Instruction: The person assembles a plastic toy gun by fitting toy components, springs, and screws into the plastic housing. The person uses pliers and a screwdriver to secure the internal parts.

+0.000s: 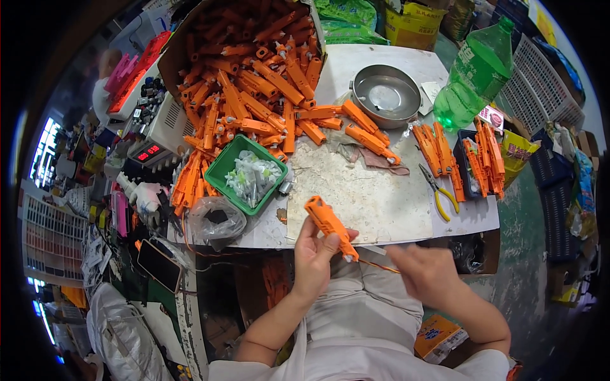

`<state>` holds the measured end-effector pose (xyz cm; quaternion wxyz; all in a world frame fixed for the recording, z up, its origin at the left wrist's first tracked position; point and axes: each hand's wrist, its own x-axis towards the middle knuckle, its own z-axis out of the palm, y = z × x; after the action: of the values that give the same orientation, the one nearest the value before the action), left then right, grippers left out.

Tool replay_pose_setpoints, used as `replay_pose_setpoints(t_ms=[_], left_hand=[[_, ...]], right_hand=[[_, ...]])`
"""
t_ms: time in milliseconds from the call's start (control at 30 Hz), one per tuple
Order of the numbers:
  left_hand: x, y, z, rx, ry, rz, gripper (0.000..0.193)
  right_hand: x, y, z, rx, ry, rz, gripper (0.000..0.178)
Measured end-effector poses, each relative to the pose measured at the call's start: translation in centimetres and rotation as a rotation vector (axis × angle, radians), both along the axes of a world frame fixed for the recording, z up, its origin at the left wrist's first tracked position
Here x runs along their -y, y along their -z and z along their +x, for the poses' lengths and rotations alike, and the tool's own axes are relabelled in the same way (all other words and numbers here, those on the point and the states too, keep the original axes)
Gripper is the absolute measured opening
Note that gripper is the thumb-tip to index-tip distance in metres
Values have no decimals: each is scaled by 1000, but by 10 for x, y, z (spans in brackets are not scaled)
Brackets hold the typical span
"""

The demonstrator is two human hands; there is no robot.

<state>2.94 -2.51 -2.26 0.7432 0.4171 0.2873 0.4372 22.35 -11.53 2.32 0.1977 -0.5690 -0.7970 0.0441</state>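
My left hand (312, 259) is closed around a long, boxy orange plastic housing (330, 225), tilted over the table's front edge. Slots run along its side, and a small whitish nub shows at its lower end. From near that end a thin orange-brown wire (380, 267) stretches toward my right hand (424, 272), which is raised over my lap. Motion smears those fingers, so whether they grip the wire cannot be made out. A green tray (212, 173) of small translucent plastic parts (254, 178) stands left of the housing. Yellow-handled pliers (440, 195) lie to the right.
A large carton (170, 68) spills many similar orange housings (254, 86) onto the white table (356, 197). Further back stand a metal bowl (386, 95) and a green bottle (476, 70). More housings (488, 159) fill a dark bin at right. A phone (159, 265) lies at left.
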Motion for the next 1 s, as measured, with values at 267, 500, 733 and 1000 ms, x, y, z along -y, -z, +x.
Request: replay_pose_setpoints(t_ms=[267,500,733,1000], left_hand=[[-5,19,23,206,-112,-124,51],[-12,24,9,-99,-241,174,62],[-32,20,-35,-639,-427,688,44],[-49,12,-25,-897,-200,1125,30]], right_hand=[[-47,23,-6,-95,274,320,33],[-62,36,-27,-508,161,57,30],[-70,42,-10,-540,99,-42,29],[-93,53,2,-201,340,226,27]])
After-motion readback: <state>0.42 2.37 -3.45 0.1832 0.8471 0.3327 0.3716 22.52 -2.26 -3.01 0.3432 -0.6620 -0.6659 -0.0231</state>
